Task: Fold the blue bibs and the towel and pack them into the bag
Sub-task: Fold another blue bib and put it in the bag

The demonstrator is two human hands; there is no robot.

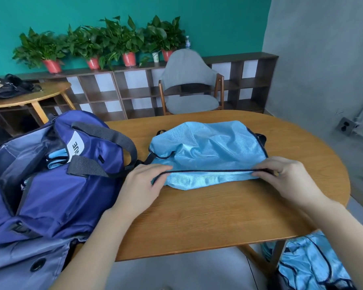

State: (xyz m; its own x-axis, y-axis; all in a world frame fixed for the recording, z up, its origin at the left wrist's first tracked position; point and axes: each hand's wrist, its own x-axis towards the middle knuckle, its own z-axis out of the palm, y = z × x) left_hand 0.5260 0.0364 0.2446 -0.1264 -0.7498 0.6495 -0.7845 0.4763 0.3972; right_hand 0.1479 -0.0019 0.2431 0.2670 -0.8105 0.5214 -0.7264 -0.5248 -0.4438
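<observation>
Nearest us, a heap of shiny light-blue bibs (310, 266) hangs below the table edge at lower right. We pinch the black-trimmed hem of a light-blue mesh bib (208, 147) with both hands: our left hand (140, 185) grips its left end, our right hand (289, 176) its right end. The bib lies on the round wooden table (197, 216). Left of it the dark-blue fabric bag (57, 176) gapes open, light-blue cloth inside. Beyond stands a grey chair (189, 80)
</observation>
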